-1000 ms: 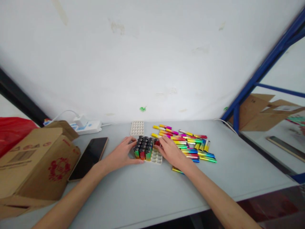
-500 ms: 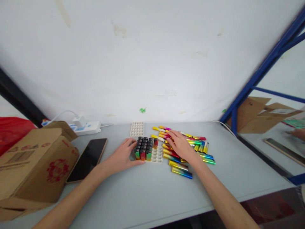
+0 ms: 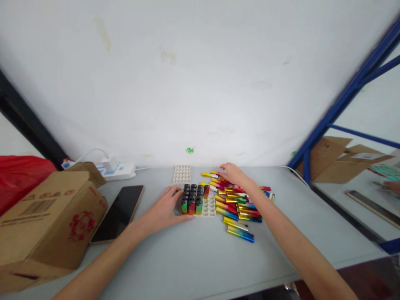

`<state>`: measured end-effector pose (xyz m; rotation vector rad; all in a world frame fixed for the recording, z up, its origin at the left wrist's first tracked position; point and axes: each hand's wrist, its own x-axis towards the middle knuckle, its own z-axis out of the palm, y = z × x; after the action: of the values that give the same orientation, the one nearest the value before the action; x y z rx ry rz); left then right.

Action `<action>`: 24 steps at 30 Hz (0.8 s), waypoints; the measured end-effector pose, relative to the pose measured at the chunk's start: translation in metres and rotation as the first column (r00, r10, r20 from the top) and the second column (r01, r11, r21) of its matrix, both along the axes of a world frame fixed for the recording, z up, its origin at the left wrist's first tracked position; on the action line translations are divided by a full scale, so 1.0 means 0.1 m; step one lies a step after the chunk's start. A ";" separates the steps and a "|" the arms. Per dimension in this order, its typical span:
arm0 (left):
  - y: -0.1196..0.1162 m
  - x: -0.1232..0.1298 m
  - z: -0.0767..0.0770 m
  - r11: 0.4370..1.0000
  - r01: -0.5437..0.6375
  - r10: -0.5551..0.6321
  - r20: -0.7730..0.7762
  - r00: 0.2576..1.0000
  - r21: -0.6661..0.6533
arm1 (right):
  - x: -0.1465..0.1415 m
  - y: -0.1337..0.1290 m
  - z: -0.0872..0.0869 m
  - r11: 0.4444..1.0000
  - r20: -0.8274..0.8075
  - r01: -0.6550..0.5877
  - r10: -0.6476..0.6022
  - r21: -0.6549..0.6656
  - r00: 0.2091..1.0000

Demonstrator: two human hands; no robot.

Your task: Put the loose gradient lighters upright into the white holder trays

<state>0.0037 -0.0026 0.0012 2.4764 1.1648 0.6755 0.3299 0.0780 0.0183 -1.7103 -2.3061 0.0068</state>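
My left hand (image 3: 167,208) is curved around the left side of a white tray (image 3: 210,207) with round holes, its thumb along the front edge. Several lighters (image 3: 191,202) with black tops and coloured metallic bodies stand upright in rows in the tray's left part. The right columns of holes show bare, apart from a red lighter (image 3: 206,191) at the back. Over the far side of a pile of loose metallic lighters (image 3: 231,200) reaches my right hand (image 3: 235,174), fingers loosely bent and apart; its undersides are hidden.
A second white holed tray (image 3: 181,174) lies near the wall. To the left are a dark phone (image 3: 118,212), a cardboard box (image 3: 50,221), a red bag (image 3: 25,179) and a power strip (image 3: 120,171). Blue shelf posts (image 3: 306,162) and another person's hand (image 3: 392,186) are at right.
My right hand has moved from the middle of the pile to its far edge. Lighters on the pile's right side have shifted left and bunched together. My left hand stays at the tray.
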 end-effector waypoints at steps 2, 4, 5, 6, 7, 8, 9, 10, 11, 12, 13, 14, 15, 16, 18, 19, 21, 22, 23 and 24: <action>0.00 0.00 0.00 1.000 0.003 -0.003 -0.020 1.000 -0.004 | 0.01 0.09 -0.04 0.999 -0.006 0.005 -0.005 -0.042 1.000; 0.00 0.00 0.00 1.000 0.009 -0.009 -0.035 0.999 -0.011 | 0.03 0.10 -0.06 1.000 -0.022 0.010 -0.010 -0.030 1.000; 0.00 0.00 0.00 1.000 0.012 -0.012 -0.039 0.999 -0.012 | 0.05 0.08 -0.06 1.000 -0.049 0.015 -0.015 -0.008 0.999; 0.00 0.00 -0.01 1.000 0.013 -0.013 -0.041 0.999 -0.011 | 0.08 0.05 -0.05 1.000 -0.096 0.023 -0.021 0.018 0.995; 0.00 0.00 -0.01 1.000 0.012 -0.012 -0.039 0.999 -0.009 | 0.11 0.01 -0.03 0.998 -0.169 0.035 -0.027 0.043 0.985; 0.00 -0.01 -0.02 1.000 0.010 -0.010 -0.035 0.999 -0.007 | 0.14 -0.04 -0.01 0.997 -0.271 0.049 -0.032 0.056 0.962; 0.00 -0.01 -0.02 1.000 0.010 -0.010 -0.030 1.000 -0.006 | 0.17 -0.09 0.01 0.997 -0.396 0.056 -0.032 0.049 0.918; 0.01 -0.01 -0.03 1.000 0.009 -0.009 -0.023 1.000 -0.004 | 0.19 -0.15 0.03 0.998 -0.530 0.054 -0.032 0.026 0.848; 0.01 -0.02 -0.03 1.000 0.010 -0.010 -0.016 1.000 -0.001 | 0.20 -0.22 0.04 0.999 -0.652 0.046 -0.039 -0.005 0.757; 0.01 -0.02 -0.03 1.000 0.013 -0.013 -0.012 1.000 0.002 | 0.19 -0.29 0.03 0.999 -0.755 0.042 -0.050 -0.030 0.654; 0.01 -0.02 -0.04 1.000 0.017 -0.017 -0.010 1.000 0.006 | 0.17 -0.36 0.02 0.998 -0.830 0.050 -0.067 -0.047 0.554; 0.02 -0.02 -0.04 1.000 0.021 -0.021 -0.011 1.000 0.012 | 0.14 -0.43 0.00 0.996 -0.876 0.072 -0.087 -0.060 0.474; 0.02 -0.02 -0.03 1.000 0.023 -0.022 -0.016 1.000 0.017 | 0.10 -0.49 -0.03 0.992 -0.904 0.099 -0.108 -0.074 0.414; 0.02 -0.02 -0.03 1.000 0.024 -0.024 -0.027 0.999 0.020 | 0.06 -0.55 -0.06 0.989 -0.920 0.119 -0.127 -0.088 0.370; 0.02 -0.01 -0.01 1.000 0.022 -0.021 -0.053 0.998 0.022 | -0.05 -0.63 -0.10 0.988 -0.940 0.110 -0.139 -0.110 0.311; 0.02 -0.01 0.00 1.000 0.020 -0.019 -0.065 0.998 0.019 | -0.10 -0.66 -0.11 0.990 -0.951 0.084 -0.133 -0.114 0.280; 0.02 -0.01 0.01 1.000 0.021 -0.020 -0.080 0.997 0.010 | -0.20 -0.72 -0.09 0.993 -0.976 0.007 -0.117 -0.117 0.182; 0.02 -0.01 0.02 1.000 0.022 -0.022 -0.081 0.996 0.005 | -0.25 -0.75 -0.06 0.990 -0.985 -0.051 -0.121 -0.128 0.120; 0.02 -0.01 0.02 1.000 0.024 -0.024 -0.081 0.996 0.002 | -0.30 -0.78 -0.03 0.982 -0.989 -0.124 -0.136 -0.142 0.061; 0.02 -0.01 0.02 1.000 0.026 -0.026 -0.082 0.996 0.001 | -0.34 -0.81 0.00 0.968 -0.987 -0.197 -0.157 -0.157 0.016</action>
<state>0.0029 -0.0002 0.0036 2.5384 1.1585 0.5737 0.2960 -0.0031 0.0184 -0.9776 -1.1038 1.2121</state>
